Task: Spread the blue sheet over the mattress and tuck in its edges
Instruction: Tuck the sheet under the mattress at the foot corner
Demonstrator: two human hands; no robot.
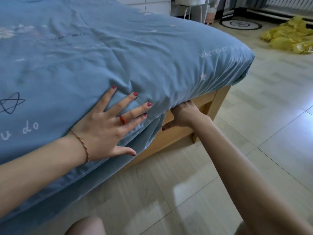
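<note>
The blue sheet (pixel 118 53), printed with stars and white lettering, covers the mattress and wraps its near right corner. My left hand (pixel 108 126) lies flat with fingers spread on the sheet at the mattress's side edge. My right hand (pixel 183 116) reaches under the mattress edge just right of it; its fingers are hidden beneath the sheet and mattress, only the thumb shows. A loose fold of sheet (pixel 149 131) hangs down between the two hands, over the wooden bed frame (pixel 218 99).
Pale tiled floor (pixel 254 116) runs along the bed's side. A crumpled yellow cloth (pixel 291 36) lies on the floor at the far right. A white stool (pixel 193 7) and a round mat (pixel 240 24) sit beyond the bed's corner. My knee (pixel 86 226) shows at the bottom.
</note>
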